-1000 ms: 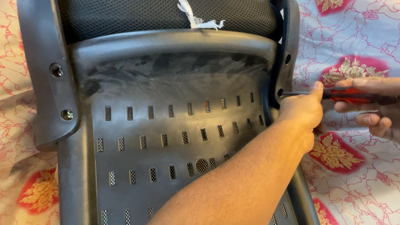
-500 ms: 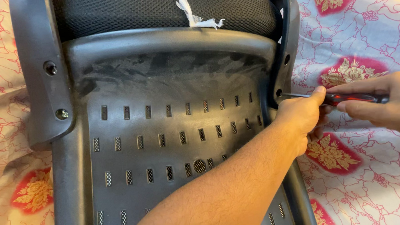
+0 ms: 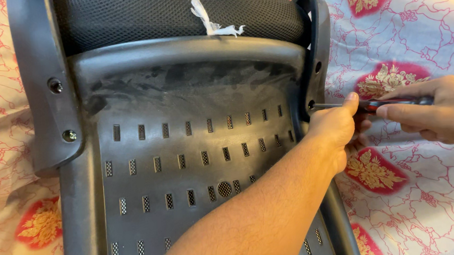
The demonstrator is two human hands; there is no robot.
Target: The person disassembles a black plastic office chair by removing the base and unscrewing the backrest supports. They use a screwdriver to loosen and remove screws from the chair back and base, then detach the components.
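Observation:
A black plastic chair seat [image 3: 196, 146] lies underside up on a patterned sheet. My left hand [image 3: 338, 129] reaches across it to the right armrest bracket [image 3: 317, 45] and pinches the metal shaft of a screwdriver [image 3: 372, 104] between thumb and fingers. The shaft's tip sits at a hole [image 3: 311, 104] in that bracket. My right hand [image 3: 436, 111] comes in from the right and is closed round the red and black handle, which its fingers mostly hide.
The left armrest bracket [image 3: 47, 104] carries two bolts [image 3: 69, 135]. Black mesh padding [image 3: 174, 10] with a torn white shred [image 3: 208, 21] runs along the top. A white, red and gold floral sheet [image 3: 431, 181] surrounds the seat.
My right hand, fingers loose on the handle a second ago, has closed round it. Both hands and the screwdriver stay at the bracket hole; the view has shifted slightly.

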